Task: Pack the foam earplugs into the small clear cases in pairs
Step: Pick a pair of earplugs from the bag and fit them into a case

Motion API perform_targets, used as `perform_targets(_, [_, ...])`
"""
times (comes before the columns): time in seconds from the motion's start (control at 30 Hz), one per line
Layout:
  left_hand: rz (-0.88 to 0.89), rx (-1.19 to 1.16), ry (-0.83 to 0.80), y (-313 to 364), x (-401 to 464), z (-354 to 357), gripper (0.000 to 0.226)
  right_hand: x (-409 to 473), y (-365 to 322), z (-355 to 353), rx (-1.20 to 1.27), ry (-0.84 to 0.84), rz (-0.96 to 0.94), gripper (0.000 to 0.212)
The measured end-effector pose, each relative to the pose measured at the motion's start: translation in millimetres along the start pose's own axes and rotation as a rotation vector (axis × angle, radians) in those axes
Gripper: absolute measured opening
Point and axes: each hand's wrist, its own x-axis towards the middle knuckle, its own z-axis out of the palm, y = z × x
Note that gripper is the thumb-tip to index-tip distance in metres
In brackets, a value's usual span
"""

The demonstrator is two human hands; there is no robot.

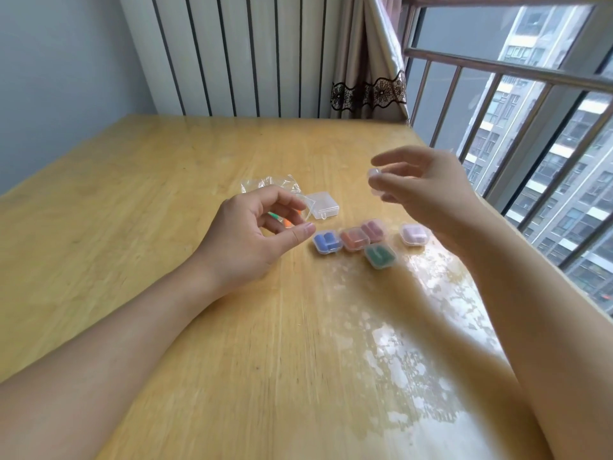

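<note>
5 filled cases (370, 240) at 3 o'clock; right hand (428, 184) pinching small case (376, 180), left hand (252, 234) loosely curled, holding nothing; loose earplugs (282, 221) remaining at 12.

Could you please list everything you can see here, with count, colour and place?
filled small cases: five, clear, holding blue, orange-red, dark pink, green and lilac earplugs, clustered mid-table
larger clear box: one, closed, behind the cluster
plastic bag: one, clear, crumpled, behind the left hand
loose earplugs: a few, orange and green, partly hidden under the left hand
table: one, light wood
curtain: one, beige with dark lace trim, far corner
window railing: metal bars, right
left hand: fingers curled, holding nothing visible
right hand: raised, pinching a small clear case
</note>
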Motion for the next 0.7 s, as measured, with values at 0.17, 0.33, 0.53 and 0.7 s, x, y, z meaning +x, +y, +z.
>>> perform_targets(0.17, [0.003,-0.142,-0.028,9.6,-3.5,2.4,0.059,-24.8,-22.2,30.0,0.619,-0.458,0.187,0.021])
perform_targets(0.33, [0.045,-0.140,0.013,11.5,-3.9,0.4,0.046,-27.6,-21.8,34.8,0.664,-0.565,0.281,0.019])
perform_targets(0.53, [0.068,-0.149,0.009,12.3,-5.3,2.1,0.045,-27.5,-20.3,36.2,0.649,-0.560,0.371,0.015])
perform_targets(0.7, [0.067,-0.147,-0.001,13.5,-5.4,3.5,0.043,-27.0,-15.8,37.6,0.530,-0.560,0.346,0.024])
